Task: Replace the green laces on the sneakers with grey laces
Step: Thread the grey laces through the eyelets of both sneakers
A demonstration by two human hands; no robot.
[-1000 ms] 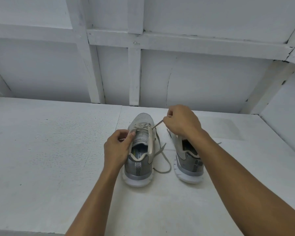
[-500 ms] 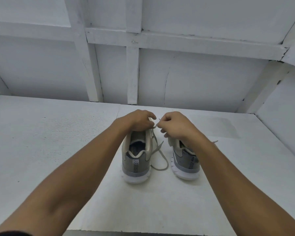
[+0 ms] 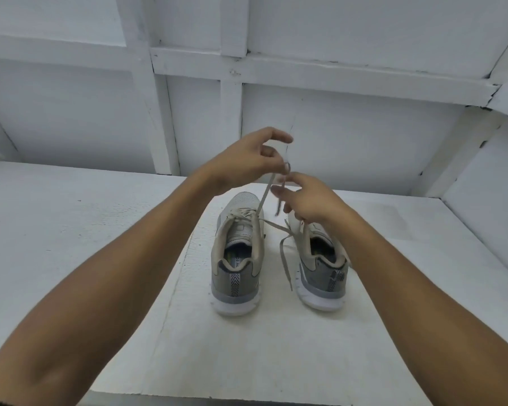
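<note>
Lace (image 3: 264,192) taut, rising from sneaker (image 3: 237,259); left hand (image 3: 244,162) fingers pinch it; right hand (image 3: 308,200) fingers blurred beside it, grip unclear.

Right sneaker (image 3: 323,275) toe behind right hand (image 3: 311,200)

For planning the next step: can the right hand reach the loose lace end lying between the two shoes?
Probably yes. The right hand is raised over the right shoe, and the lace end lies bare in the gap beside that shoe; nothing covers it.

white table (image 3: 71,230), white panelled wall (image 3: 349,142)
</note>
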